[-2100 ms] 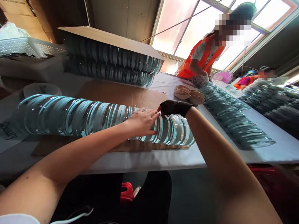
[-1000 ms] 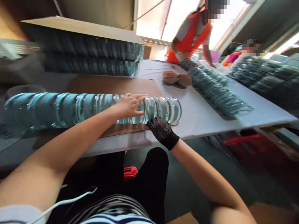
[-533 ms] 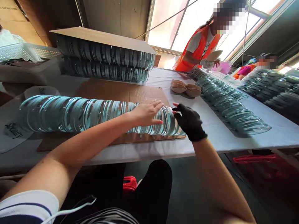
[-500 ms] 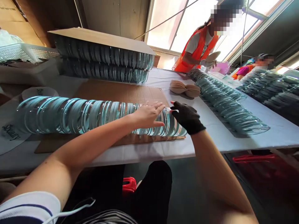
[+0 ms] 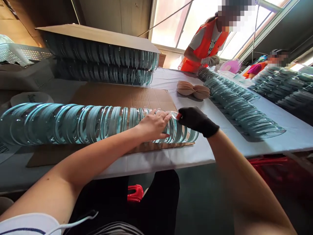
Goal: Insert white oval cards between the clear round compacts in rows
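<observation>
A long row of round clear glass lids or discs [image 5: 93, 122], standing on edge, runs across the table in front of me. My left hand [image 5: 156, 122], bare, rests on top of the row near its right end, fingers stretched out. My right hand [image 5: 192, 119], in a black fingerless glove, is at the right end of the row. Its fingers are curled in and pinched close to the upper rims; anything between them is hidden. Under the row lies a sheet of brown cardboard [image 5: 154, 98].
Stacked glass rows [image 5: 102, 70] under cardboard stand at the back left, near a white basket [image 5: 36, 52]. Brown round cardboard pieces [image 5: 193, 89] lie beyond my right hand. Another glass row [image 5: 242, 104] stretches along the right. A co-worker in an orange vest [image 5: 200, 45] stands behind it.
My right hand's fingers have gone from spread to curled in at the row's end. My left hand stays on the glass. The co-worker's hands have lowered, and the view has shifted slightly.
</observation>
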Motion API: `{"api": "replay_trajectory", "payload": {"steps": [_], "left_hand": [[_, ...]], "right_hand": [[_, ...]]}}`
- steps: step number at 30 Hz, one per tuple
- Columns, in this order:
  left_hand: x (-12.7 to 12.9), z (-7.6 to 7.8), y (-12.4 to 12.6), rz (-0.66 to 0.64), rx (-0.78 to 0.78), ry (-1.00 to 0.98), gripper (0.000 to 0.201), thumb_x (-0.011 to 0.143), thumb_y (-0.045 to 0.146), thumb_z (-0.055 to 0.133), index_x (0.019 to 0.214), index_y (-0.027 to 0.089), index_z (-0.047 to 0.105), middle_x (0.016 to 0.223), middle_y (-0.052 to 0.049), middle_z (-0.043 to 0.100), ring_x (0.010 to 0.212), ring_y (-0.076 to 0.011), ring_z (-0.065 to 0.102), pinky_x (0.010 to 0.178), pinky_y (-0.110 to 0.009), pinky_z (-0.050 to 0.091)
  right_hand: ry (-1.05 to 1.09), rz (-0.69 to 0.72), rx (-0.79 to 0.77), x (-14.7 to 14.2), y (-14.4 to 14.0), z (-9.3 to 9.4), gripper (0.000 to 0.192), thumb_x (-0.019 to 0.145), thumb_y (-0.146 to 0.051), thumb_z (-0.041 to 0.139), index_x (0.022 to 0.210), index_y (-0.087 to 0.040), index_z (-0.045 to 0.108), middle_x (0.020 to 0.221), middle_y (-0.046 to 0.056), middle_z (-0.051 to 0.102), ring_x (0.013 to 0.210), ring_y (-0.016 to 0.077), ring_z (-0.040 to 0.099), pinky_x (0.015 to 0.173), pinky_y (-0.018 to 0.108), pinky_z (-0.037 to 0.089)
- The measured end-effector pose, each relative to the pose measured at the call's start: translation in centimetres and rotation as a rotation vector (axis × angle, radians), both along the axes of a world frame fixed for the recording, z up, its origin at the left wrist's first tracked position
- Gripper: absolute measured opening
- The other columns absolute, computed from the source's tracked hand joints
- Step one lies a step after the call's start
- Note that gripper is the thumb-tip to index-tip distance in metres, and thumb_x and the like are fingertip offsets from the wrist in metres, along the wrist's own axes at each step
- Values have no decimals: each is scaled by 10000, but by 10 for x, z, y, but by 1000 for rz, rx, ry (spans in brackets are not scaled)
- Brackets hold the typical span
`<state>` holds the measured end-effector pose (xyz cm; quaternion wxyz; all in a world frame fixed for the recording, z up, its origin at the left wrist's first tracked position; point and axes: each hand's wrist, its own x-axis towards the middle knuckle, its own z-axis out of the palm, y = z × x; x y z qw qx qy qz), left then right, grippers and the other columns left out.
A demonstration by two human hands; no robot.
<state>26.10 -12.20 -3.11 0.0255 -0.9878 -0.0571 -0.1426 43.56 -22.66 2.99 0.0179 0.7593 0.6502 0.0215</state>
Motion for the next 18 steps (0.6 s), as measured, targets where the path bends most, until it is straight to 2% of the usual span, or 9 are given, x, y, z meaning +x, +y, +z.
{"api": "replay_trajectory", "payload": {"steps": [2, 5, 8, 11, 13, 14, 16, 18], "left_hand": [[0, 2, -2, 2, 7, 19, 808, 881, 605, 503, 1488, 96, 345, 1530, -173, 397, 1398, -285, 386, 1180, -465, 217], [-1, 4, -4, 17, 2, 38, 808, 882, 594, 512, 1499, 106, 324, 1542, -166, 382, 1405, -281, 378, 1182, -448, 209], [-1, 4, -5, 22, -8, 52, 816, 881, 586, 523, 1505, 105, 310, 1546, -162, 375, 1414, -284, 364, 1189, -450, 193], [-3, 4, -3, 27, -15, 67, 823, 876, 585, 538, 1511, 119, 299, 1554, -154, 365, 1424, -286, 349, 1192, -458, 186], [-5, 6, -3, 37, -19, 96, 832, 874, 583, 550, 1517, 125, 287, 1566, -155, 343, 1438, -293, 327, 1192, -464, 189], [-6, 8, -3, 43, -18, 113, 842, 870, 581, 559, 1519, 121, 282, 1579, -161, 314, 1452, -304, 300, 1192, -471, 189], [-3, 15, -5, 34, -13, 131, 875, 859, 586, 577, 1526, 114, 265, 1610, -175, 227, 1483, -329, 221, 1193, -483, 184], [5, 21, -9, -4, -12, 96, 902, 859, 599, 570, 1538, 108, 236, 1626, -179, 158, 1501, -333, 157, 1198, -477, 173]], "right_hand": [[19, 3, 51, -9, -37, -23, 160, 793, -184, 582, 871, -141, 715, 881, 91, 726, 822, 196, 672, 684, 244, 439], [-38, -14, 70, -30, -79, -73, 223, 857, -191, 518, 931, -160, 726, 985, 113, 719, 838, 205, 675, 665, 257, 445], [-88, -75, 55, -49, -93, -121, 324, 921, -194, 444, 1095, -190, 717, 1119, 129, 704, 914, 225, 679, 701, 279, 463], [-91, -173, 46, -61, -90, -147, 368, 970, -252, 388, 1152, -193, 703, 1129, 144, 706, 928, 242, 683, 706, 297, 468], [-56, -195, 70, -63, -91, -148, 363, 973, -279, 391, 1134, -209, 709, 1116, 134, 715, 934, 245, 686, 719, 301, 474], [-22, -186, 86, -61, -93, -143, 348, 967, -285, 405, 1108, -220, 716, 1103, 120, 721, 935, 242, 687, 730, 300, 479], [75, -158, 165, -49, -98, -121, 322, 955, -289, 422, 1066, -232, 718, 1080, 90, 733, 939, 228, 689, 762, 291, 494], [139, -185, 325, -29, -98, -87, 334, 959, -297, 409, 1112, -218, 695, 1091, 80, 732, 953, 208, 690, 803, 275, 502]]}}
